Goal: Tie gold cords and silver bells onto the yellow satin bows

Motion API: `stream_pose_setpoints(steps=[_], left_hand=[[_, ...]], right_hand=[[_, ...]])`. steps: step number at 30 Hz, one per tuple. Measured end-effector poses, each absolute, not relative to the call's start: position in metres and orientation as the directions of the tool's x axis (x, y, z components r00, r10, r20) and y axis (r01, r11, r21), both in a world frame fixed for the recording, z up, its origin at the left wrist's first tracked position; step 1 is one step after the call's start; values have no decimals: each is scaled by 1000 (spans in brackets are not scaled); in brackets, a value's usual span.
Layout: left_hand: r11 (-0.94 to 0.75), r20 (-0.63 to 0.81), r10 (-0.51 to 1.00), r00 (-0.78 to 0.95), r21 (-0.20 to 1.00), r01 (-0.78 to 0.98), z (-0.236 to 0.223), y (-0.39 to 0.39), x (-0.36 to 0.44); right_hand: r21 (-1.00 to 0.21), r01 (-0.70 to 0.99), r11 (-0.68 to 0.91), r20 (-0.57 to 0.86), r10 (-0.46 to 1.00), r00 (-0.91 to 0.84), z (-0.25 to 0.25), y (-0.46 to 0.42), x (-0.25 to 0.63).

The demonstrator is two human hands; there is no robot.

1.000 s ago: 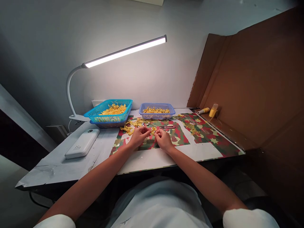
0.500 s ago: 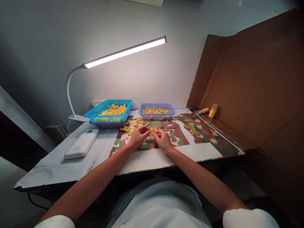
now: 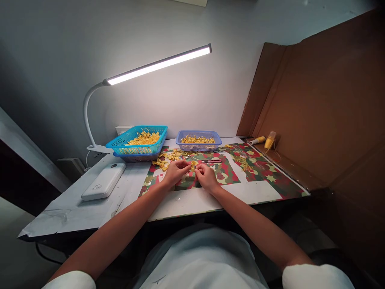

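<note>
A small gold ribbon bow [image 3: 193, 165] with a shiny spot on it is pinched between the fingertips of both hands, just above the camouflage-patterned mat. My left hand [image 3: 177, 171] grips its left side, fingers closed. From the right, my right hand [image 3: 206, 176] closes thumb and forefinger on its lower edge; the finer detail there is too small to make out. Loose gold ribbon bows [image 3: 162, 162] lie beyond my left hand, with small silvery pieces near them. A reddish slim tool [image 3: 212, 161], perhaps snips, rests just past my right hand.
A turquoise basket [image 3: 136, 150] of yellow ribbon pieces stands back left, and a lilac basket [image 3: 198, 147] of gold pieces behind the hands. Gold cord [image 3: 243, 163] lies right. A white power bank [image 3: 104, 182], a lamp [image 3: 159, 64] and a cardboard wall [image 3: 315, 92] surround the workspace.
The gold bow between my fingertips has turned slightly and shows more of its face and shiny spot. Both hands stay almost in the same place.
</note>
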State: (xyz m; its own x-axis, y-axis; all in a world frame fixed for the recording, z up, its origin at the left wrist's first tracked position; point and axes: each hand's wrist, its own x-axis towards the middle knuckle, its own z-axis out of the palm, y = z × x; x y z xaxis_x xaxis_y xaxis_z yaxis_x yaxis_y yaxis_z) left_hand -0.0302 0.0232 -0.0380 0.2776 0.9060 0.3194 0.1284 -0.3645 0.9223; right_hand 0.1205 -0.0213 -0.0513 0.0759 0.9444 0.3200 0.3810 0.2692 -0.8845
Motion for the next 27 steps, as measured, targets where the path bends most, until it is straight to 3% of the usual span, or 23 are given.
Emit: stream_pose_setpoints(steps=[14, 27], left_hand=[[-390, 344, 894, 287, 913, 121, -42, 26, -29], [-304, 277, 925, 261, 950, 71, -39, 24, -25]], right_hand=[[-875, 419, 241, 316, 941, 119, -48, -23, 118], [-874, 397, 279, 349, 930, 117, -50, -22, 117]])
